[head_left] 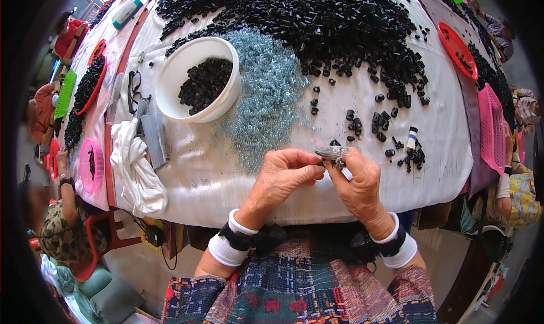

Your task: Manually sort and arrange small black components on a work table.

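Note:
My left hand [286, 175] is closed in a pinch at the table's near edge, its fingertips meeting those of my right hand [361, 182]. Between them is a small dark piece, mostly hidden by the fingers. My right hand is closed too; a grey speckled cover [332, 152] lies along its index finger, and what the fingers grip is hidden. Just beyond the hands lie loose black plastic pieces [353, 123]. A heap of small bluish coil springs [263, 92] spreads to the left, beside a white bowl [164, 92] partly filled with black parts [207, 85].
A large pile of black plastic parts [317, 24] covers the table's far side. White cloth [136, 174] and eyeglasses [134, 92] lie at left. A white bottle [412, 138] stands among small black bits at right. Co-workers sit on both sides near red trays [457, 51] and a pink basket [491, 128].

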### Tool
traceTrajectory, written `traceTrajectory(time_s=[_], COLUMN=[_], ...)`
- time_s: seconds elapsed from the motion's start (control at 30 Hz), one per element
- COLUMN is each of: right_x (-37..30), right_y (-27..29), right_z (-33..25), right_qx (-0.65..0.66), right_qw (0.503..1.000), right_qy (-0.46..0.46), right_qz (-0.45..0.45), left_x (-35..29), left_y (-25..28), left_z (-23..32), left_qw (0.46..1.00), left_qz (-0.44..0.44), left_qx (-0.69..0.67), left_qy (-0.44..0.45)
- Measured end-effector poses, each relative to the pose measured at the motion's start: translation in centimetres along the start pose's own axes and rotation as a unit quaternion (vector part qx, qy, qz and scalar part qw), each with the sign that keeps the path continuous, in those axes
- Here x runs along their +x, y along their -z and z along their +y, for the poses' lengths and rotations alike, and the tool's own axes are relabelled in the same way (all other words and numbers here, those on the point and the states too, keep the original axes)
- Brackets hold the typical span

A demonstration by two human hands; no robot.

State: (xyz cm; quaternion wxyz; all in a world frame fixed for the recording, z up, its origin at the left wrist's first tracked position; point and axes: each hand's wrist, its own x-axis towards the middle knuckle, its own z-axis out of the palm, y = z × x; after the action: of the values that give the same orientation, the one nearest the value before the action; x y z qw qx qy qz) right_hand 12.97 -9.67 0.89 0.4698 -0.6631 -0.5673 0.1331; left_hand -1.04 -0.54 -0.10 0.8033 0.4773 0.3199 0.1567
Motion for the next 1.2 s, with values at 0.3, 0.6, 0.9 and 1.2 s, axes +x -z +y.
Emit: traceTrajectory(time_s=[0.3,0.6,0.9,1.2], right_x=[-1.0,-0.3,-1.0,-1.6], right_y=[-0.9,0.3,-0.4,-2.3], right_z=[0.1,-0.5,-0.3,0.4], right_qx=[-0.038,0.018,0.025,-0.062], right_qw=[0.994,0.997,0.999,0.993], right_qy=[-0.056,-0.052,-0.023,0.036], right_qz=[0.083,0.053,0.002,0.097], left_x=[-0.1,0.7,0.4,0.3], left_y=[-1.6,-1.3,-1.6,-1.6], left_z=[-0.8,0.0,-0.3,-0.3], left_qw=[0.997,0.994,0.981,0.979], left_qz=[0.075,0.053,0.033,0.030], left_qx=[-0.009,-0.091,-0.188,-0.197], left_qy=[-0.022,0.031,0.024,0.047])
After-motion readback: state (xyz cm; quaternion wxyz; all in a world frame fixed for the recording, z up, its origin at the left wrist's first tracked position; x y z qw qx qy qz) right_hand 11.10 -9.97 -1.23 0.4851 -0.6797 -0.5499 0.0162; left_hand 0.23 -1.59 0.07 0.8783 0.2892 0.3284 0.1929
